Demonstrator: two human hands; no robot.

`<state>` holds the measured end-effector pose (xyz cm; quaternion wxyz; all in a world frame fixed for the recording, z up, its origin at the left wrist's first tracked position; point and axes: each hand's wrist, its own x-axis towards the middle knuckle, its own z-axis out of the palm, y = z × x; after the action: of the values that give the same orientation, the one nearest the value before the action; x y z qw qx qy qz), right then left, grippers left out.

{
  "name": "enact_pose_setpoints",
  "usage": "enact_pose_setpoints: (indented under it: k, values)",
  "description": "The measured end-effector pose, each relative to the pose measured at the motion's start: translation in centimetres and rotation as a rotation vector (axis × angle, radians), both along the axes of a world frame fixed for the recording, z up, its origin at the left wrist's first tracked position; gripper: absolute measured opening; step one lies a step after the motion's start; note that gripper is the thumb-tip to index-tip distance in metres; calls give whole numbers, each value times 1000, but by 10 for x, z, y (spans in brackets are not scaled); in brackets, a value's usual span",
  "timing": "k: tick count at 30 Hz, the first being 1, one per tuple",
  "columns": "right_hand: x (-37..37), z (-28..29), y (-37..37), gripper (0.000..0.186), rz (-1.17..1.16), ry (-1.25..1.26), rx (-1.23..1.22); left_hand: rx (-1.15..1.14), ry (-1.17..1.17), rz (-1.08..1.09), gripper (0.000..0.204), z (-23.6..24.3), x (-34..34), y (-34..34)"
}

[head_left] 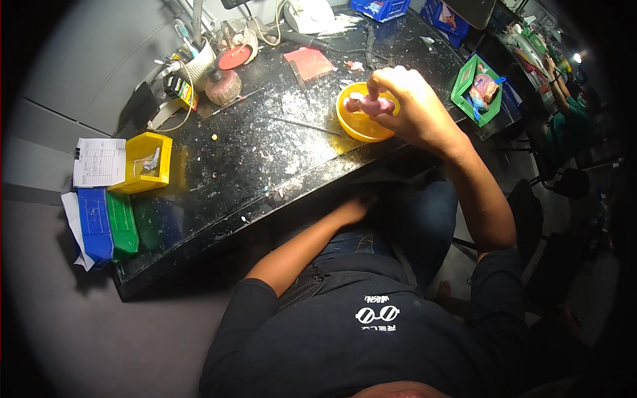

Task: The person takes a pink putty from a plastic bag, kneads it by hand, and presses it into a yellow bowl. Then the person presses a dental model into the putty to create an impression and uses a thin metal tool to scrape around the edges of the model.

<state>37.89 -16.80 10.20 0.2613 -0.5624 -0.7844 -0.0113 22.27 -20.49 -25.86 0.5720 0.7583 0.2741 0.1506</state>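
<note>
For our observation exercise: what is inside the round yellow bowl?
In the bowl, yellow surface shows; the right hand holds a pink piece across the opening. What they cover is hidden.

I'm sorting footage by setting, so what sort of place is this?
Probably a small workshop. The black workbench is covered in pale marks and specks, coloured plastic bins stand at its left end, and a holder at the back is crammed with slim tools.
</note>
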Motion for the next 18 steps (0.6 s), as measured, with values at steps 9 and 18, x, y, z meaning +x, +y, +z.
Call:
enact_pose_setpoints:
  k: [9, 18]
  values:
    - [16, -9, -15, 28, 169, -182, 464, 34, -297, -444, 30, 267, -50, -23]
    - [15, -22, -18, 24, 144, -204, 711, -91, -526, 513, 16, 334, -48, 71]
